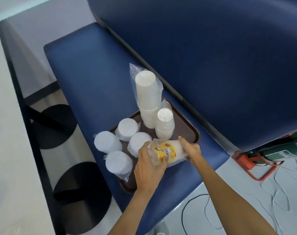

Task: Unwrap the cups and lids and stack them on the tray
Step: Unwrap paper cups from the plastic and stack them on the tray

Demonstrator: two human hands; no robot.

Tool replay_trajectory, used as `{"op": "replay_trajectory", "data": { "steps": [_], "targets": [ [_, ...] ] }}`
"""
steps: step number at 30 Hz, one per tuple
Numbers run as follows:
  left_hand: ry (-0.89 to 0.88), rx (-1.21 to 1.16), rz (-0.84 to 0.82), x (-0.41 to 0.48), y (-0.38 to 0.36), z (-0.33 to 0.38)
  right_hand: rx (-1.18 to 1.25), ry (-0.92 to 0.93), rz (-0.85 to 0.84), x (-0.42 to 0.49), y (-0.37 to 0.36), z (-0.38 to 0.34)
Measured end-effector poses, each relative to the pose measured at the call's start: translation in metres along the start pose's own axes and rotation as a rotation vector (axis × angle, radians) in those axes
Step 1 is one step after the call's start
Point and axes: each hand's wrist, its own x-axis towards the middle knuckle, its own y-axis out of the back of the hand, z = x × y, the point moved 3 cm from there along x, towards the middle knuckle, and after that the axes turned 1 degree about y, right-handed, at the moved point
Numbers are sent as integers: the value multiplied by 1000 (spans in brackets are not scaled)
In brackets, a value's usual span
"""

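Observation:
A brown tray (186,128) lies on a blue bench seat. On it stand a tall wrapped stack of white cups (147,97) and a shorter wrapped cup stack (165,124). Several wrapped stacks of white lids (127,128) sit on the tray's left part. A wrapped pack of yellow-printed cups (168,152) lies on its side at the tray's near right edge. My left hand (148,164) grips its left end with the thumb under the wrapper. My right hand (191,149) holds its right end, fingers curled round it.
The blue bench seat (86,78) runs away to the upper left, its backrest (212,56) at right. A table edge (2,116) with black round bases (54,126) beneath is at left. On the floor at right lie a green cylinder (285,150), an orange frame and white cables.

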Motion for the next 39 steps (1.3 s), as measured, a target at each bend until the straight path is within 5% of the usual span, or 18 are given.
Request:
{"op": "replay_trajectory", "data": {
  "steps": [4,8,11,16,23,33,39],
  "targets": [
    [-40,31,-84,-4,30,15,122,-19,62,-46,11,-15],
    [-74,-34,-71,-17,76,34,274,-141,-255,-115,0,-43],
    [-100,-78,-82,-28,114,46,262,-61,-285,-156,-6,-64],
    [-128,-211,-97,-56,190,55,219,251,-210,-182,-23,-88],
    [-111,-475,13,-109,325,19,111,693,-87,-395,-113,-129],
    [-31,-758,230,-149,483,-89,-85,1310,-281,-589,-275,-89],
    [59,-841,327,-162,541,-162,-207,1506,-474,-634,-366,-20]
  ]
}}
